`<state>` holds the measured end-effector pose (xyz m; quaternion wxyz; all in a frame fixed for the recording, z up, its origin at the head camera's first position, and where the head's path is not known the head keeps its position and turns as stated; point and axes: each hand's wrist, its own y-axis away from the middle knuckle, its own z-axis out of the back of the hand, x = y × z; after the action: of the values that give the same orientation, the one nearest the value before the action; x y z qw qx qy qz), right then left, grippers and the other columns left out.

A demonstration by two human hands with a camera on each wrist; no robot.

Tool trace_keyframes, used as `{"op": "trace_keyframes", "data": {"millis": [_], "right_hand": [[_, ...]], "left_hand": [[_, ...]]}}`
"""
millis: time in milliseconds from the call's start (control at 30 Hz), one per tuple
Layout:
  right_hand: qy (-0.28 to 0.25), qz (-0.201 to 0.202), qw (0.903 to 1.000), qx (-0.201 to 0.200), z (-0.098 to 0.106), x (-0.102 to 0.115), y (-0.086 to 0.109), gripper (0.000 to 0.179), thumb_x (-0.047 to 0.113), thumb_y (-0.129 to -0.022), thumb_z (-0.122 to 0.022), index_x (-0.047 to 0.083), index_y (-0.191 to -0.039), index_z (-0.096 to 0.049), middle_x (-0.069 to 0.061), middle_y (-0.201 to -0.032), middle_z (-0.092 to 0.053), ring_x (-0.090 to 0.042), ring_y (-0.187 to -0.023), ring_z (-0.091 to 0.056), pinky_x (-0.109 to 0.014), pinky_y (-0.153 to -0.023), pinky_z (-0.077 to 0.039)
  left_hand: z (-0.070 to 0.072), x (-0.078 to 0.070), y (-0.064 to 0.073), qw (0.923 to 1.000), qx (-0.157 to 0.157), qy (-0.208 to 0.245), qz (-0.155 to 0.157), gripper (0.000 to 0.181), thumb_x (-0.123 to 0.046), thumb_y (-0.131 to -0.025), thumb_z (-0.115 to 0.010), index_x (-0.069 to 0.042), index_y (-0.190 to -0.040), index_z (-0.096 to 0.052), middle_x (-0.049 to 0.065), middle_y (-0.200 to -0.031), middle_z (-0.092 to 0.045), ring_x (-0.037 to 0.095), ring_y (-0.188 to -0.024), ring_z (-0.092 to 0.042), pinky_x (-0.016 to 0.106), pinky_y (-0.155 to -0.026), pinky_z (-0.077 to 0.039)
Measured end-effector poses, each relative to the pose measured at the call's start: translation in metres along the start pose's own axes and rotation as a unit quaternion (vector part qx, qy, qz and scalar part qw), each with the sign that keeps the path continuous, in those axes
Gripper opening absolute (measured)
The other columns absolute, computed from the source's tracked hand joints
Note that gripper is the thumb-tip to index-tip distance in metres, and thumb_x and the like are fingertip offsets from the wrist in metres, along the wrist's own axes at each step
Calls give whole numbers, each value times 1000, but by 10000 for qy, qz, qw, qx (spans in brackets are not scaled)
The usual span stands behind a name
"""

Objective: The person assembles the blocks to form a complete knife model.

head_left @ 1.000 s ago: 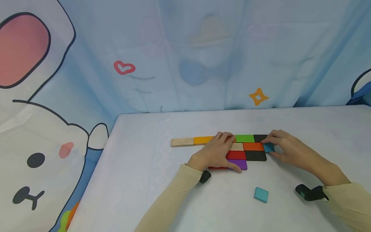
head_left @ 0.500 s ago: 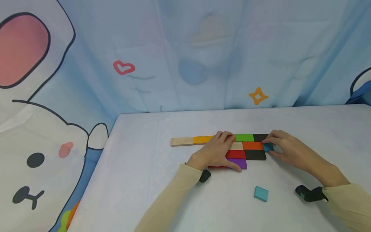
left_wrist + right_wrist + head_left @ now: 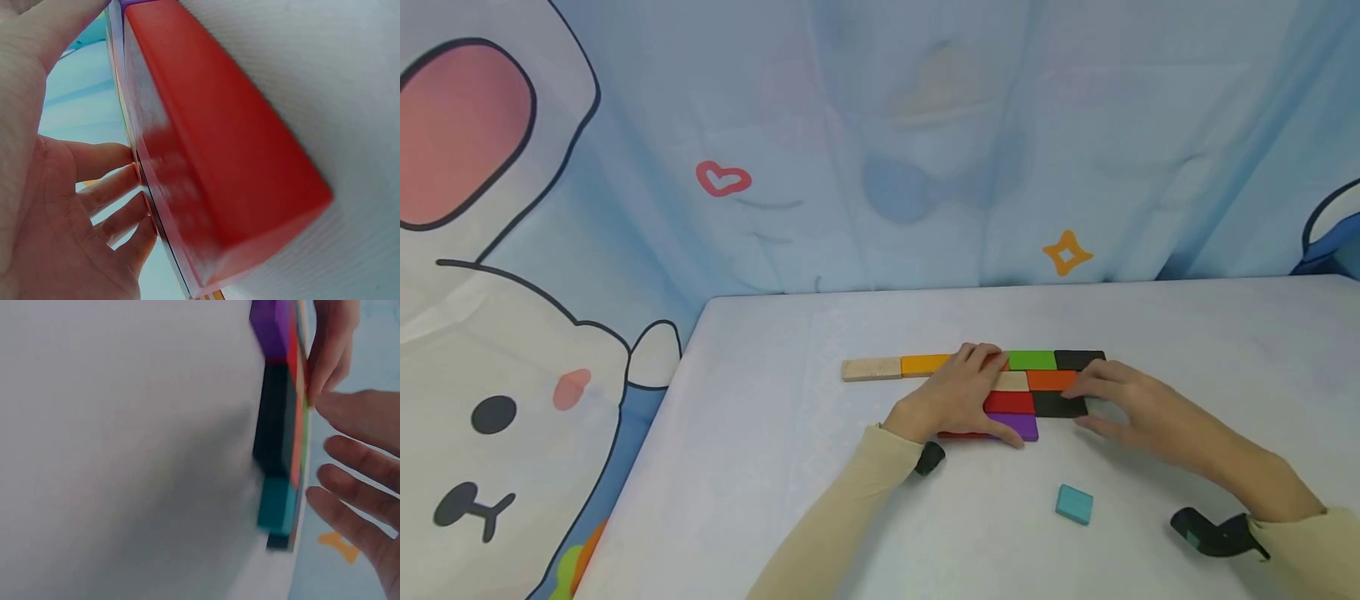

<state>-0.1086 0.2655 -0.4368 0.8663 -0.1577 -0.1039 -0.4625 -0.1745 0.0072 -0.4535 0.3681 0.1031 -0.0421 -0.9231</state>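
Coloured flat wooden blocks lie side by side in several rows on the white table. My left hand (image 3: 955, 396) spreads across the rows, fingertips at the far row and thumb beside the purple block (image 3: 1022, 427). Under it, the left wrist view shows the red block (image 3: 231, 150) of the nearest row. My right hand (image 3: 1138, 408) hovers by the rows' right end with its fingers apart and nothing between them, near the black block (image 3: 1058, 405). A teal block (image 3: 278, 503) sits at the end of the orange block (image 3: 1051, 381); in the head view the hand hides it.
A loose teal block (image 3: 1074, 504) lies on the table (image 3: 760, 467) in front of the rows. The back row runs left to a plain wood block (image 3: 871, 369). A printed blue curtain (image 3: 850, 167) hangs behind the table.
My right hand has let go of the teal block at the row's right end and drawn slightly toward me, uncovering the back black block. The left hand has stayed in place.
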Motion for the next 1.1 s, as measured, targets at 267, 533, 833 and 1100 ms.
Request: {"op": "trace_keyframes", "data": {"millis": [267, 533, 833, 1100], "right_hand": [[-772, 134, 9833, 1643, -14, 37, 21, 38, 33, -77, -95, 20, -108, -79, 8, -108, -61, -14, -95, -61, -35, -82, -62], [-681, -39, 9734, 2188, -25, 41, 33, 37, 23, -76, -95, 15, -108, -78, -1, -112, -63, -25, -100, -61, -44, -85, -61], [-362, -384, 9883, 1432, -22, 39, 28, 40, 18, -74, -96, 12, -110, -78, 0, -108, -65, -22, -97, -64, -44, -84, -61], [-242, -561, 9979, 206, -18, 39, 11, 40, 8, -71, -97, 8, -105, -78, -6, -105, -67, -29, -98, -68, -50, -83, -61]], "left_hand": [[-2, 0, 2, 10000, 35, -11, 28, 116, -81, -79, -70, -12, -164, -31, 2, -163, -33, 16, -144, -33, 23, -121, -30], [-3, 0, 1, 10000, -18, 3, -8, 116, -81, -79, -71, -12, -164, -32, 1, -162, -34, 16, -143, -34, 23, -120, -30], [-3, 1, 1, 10000, -40, -32, -52, 116, -81, -79, -70, -12, -164, -31, 3, -163, -34, 17, -144, -34, 23, -121, -29], [-1, 1, -1, 10000, -45, -79, -21, 117, -82, -79, -70, -12, -164, -31, 2, -163, -33, 17, -144, -33, 23, -121, -28]]}}
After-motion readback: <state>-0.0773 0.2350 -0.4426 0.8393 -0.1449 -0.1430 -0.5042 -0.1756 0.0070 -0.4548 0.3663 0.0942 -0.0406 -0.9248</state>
